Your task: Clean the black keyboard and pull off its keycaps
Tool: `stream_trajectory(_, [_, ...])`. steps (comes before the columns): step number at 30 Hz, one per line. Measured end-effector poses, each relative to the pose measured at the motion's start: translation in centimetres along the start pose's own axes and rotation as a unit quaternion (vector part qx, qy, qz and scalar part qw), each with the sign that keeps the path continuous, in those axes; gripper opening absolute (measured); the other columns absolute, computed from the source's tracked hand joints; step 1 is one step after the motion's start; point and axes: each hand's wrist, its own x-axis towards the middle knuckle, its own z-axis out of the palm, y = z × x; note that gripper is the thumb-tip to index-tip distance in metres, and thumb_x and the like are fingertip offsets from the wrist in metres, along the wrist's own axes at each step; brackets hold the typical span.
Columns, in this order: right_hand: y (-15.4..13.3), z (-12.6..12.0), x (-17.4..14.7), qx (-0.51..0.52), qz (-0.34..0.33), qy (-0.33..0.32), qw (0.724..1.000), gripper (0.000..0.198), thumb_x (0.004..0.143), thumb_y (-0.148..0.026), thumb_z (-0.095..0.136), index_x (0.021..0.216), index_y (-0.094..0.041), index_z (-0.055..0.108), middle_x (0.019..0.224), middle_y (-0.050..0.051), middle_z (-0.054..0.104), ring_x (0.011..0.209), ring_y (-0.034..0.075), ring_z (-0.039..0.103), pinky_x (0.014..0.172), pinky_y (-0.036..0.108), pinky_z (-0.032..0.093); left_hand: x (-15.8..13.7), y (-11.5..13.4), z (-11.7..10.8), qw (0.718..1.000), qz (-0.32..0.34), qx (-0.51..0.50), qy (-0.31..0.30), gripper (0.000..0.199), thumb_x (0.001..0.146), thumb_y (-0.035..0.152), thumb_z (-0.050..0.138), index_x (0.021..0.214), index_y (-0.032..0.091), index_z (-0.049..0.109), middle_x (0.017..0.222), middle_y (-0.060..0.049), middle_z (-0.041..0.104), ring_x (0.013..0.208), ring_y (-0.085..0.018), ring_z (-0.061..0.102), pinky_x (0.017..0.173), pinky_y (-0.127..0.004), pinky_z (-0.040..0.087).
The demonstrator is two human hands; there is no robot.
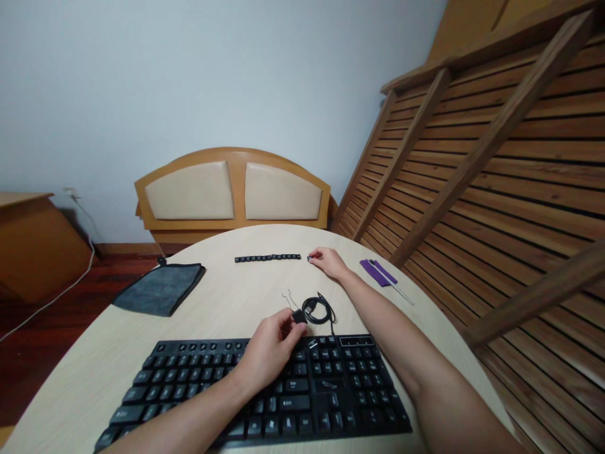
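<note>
My left hand [276, 343] is closed on a keycap puller [299, 316], a small black handle with two thin wire prongs pointing up and away. It hovers over the upper part of a black keyboard [189, 372]. Farther off, my right hand [327, 260] pinches a small dark keycap [309, 258] at the table surface. Just left of that keycap, a straight row of black keycaps [267, 258] lies on the table. In the keyboard's top row, gaps show between some of the keys.
A coiled black USB cable [317, 310] sits behind the keyboard. On the round table [222, 296] lie a folded grey cloth [163, 287] at left and a purple cloth [378, 272] with a thin brush [401, 294] at right. A slatted wooden panel [510, 164] leans at right.
</note>
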Motion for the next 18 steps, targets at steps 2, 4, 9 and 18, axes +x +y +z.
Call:
stream_trajectory(2, [0.1, 0.4, 0.4, 0.001, 0.000, -0.003, 1.000, 0.014, 0.080, -0.018, 0.072, 0.094, -0.016, 0.074, 0.090, 0.006, 0.076, 0.081, 0.016, 0.067, 0.076, 0.026, 0.049, 0.0, 0.1, 0.0, 1.000, -0.004, 0.004, 0.002, 0.026, 0.092, 0.039, 0.054, 0.079, 0.017, 0.060, 0.071, -0.001, 0.060, 0.067, -0.018, 0.054, 0.062, -0.028, 0.038])
stream_trajectory(4, [0.2, 0.8, 0.7, 0.002, -0.001, -0.002, 1.000, 0.014, 0.081, -0.018, 0.071, 0.094, -0.016, 0.073, 0.090, 0.006, 0.075, 0.081, 0.016, 0.067, 0.075, 0.026, 0.049, -0.1, 0.1, 0.0, 1.000, -0.008, 0.009, 0.004, 0.027, 0.092, 0.040, 0.055, 0.077, 0.017, 0.059, 0.068, 0.000, 0.057, 0.065, -0.017, 0.052, 0.060, -0.027, 0.036])
stream_trajectory(9, [0.3, 1.4, 1.3, 0.000, -0.007, -0.001, 1.000, 0.014, 0.081, -0.019, 0.071, 0.094, -0.017, 0.072, 0.089, 0.005, 0.075, 0.081, 0.016, 0.067, 0.076, 0.026, 0.049, 0.0, -0.1, 0.1, 1.000, -0.011, 0.002, 0.006, 0.027, 0.092, 0.041, 0.055, 0.077, 0.018, 0.059, 0.068, 0.000, 0.056, 0.065, -0.017, 0.050, 0.059, -0.027, 0.035])
stream_trajectory(18, [0.3, 1.8, 1.5, -0.003, -0.018, 0.002, 1.000, 0.014, 0.081, -0.019, 0.070, 0.095, -0.018, 0.071, 0.092, 0.005, 0.074, 0.085, 0.017, 0.067, 0.081, 0.027, 0.049, 0.0, -0.2, 0.1, 1.000, -0.006, 0.003, 0.010, 0.026, 0.091, 0.039, 0.056, 0.077, 0.018, 0.059, 0.068, 0.000, 0.056, 0.065, -0.017, 0.051, 0.060, -0.027, 0.035])
